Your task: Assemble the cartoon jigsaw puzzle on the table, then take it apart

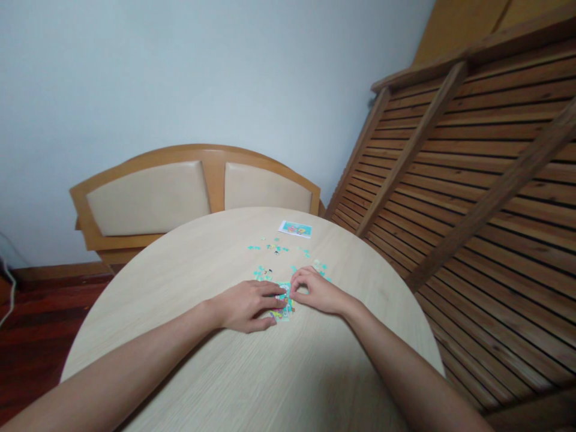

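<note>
A partly assembled jigsaw puzzle [283, 312], teal with yellow and purple parts, lies flat on the round table. My left hand [249, 305] rests palm down from the left, its fingers spread over the puzzle and hiding much of it. At the puzzle's right edge is my right hand [317, 291], thumb and forefinger pinched together; whatever is between the fingertips is too small to make out. Loose teal puzzle pieces [260, 273] lie just beyond my left hand, and more loose pieces [321, 267] are scattered behind my right hand.
A printed picture card [295, 229] lies toward the table's far edge, with several puzzle pieces [275, 247] in front of it. Behind the pale wooden table [189, 372] stands a padded headboard [153, 198]. A slatted wooden frame [450, 168] leans on the right.
</note>
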{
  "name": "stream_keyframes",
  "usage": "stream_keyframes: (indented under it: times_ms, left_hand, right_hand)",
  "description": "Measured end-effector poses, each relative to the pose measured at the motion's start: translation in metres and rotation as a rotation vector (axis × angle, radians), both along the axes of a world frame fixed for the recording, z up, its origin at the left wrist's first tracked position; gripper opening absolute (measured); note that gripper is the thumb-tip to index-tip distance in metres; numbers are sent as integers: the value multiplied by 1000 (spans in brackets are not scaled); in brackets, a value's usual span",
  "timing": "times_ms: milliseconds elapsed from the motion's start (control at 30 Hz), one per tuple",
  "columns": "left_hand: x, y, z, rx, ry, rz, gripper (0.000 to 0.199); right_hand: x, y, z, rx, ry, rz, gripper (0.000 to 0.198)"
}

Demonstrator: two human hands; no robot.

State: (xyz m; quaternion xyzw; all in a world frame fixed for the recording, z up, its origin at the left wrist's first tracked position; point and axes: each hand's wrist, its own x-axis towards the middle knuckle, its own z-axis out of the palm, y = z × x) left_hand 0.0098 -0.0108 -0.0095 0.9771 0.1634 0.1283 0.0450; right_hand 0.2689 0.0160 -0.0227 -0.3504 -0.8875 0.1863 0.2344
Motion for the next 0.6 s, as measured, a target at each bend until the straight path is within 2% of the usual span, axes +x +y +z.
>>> stream_keyframes:
  times_ms: [233,433,600]
  left_hand:
    - [0,-1,-1,-4,-21,2,44]
    - [2,-2,0,-14,4,22,52]
    - [5,-4,2,0,3,29,54]
  right_hand:
    - [3,-1,8,37,-11,-4,9]
    - [35,7,27,115,-68,-210,6]
    - [57,15,27,111,-142,-325,8]
